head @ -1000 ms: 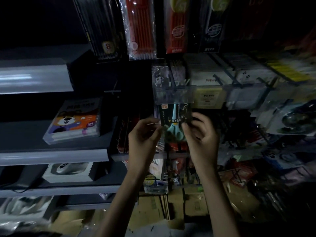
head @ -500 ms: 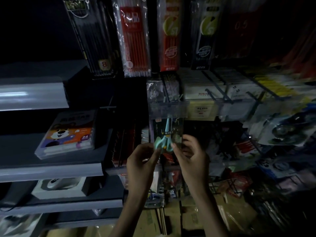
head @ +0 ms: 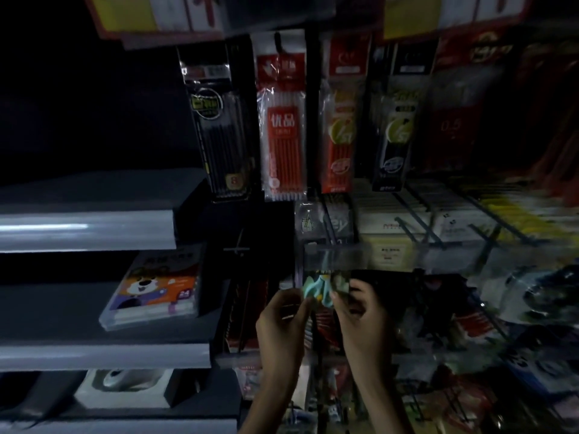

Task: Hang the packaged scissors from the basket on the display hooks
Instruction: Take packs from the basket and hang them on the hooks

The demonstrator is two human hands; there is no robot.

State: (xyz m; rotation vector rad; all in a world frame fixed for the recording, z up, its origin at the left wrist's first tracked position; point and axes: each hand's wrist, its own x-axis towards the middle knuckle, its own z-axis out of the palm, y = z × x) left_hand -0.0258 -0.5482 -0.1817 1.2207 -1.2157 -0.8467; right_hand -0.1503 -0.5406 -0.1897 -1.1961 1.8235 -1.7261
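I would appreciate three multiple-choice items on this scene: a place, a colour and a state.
1. Where is the cartoon box? A. on the grey shelf B. on a hook C. in a hand
2. The handles in the scissors pack are: A. red B. teal C. black
3. The scissors pack is: A. lying on a shelf B. held by one hand C. held by both hands
Answers: 1 A, it lies flat there; 2 B, teal shows through the pack; 3 C, left hand and right hand pinch its sides.

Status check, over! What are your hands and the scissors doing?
Left hand, right hand: both pinching scissors pack. Pack top at clear price rail. Too dark to spot hook.
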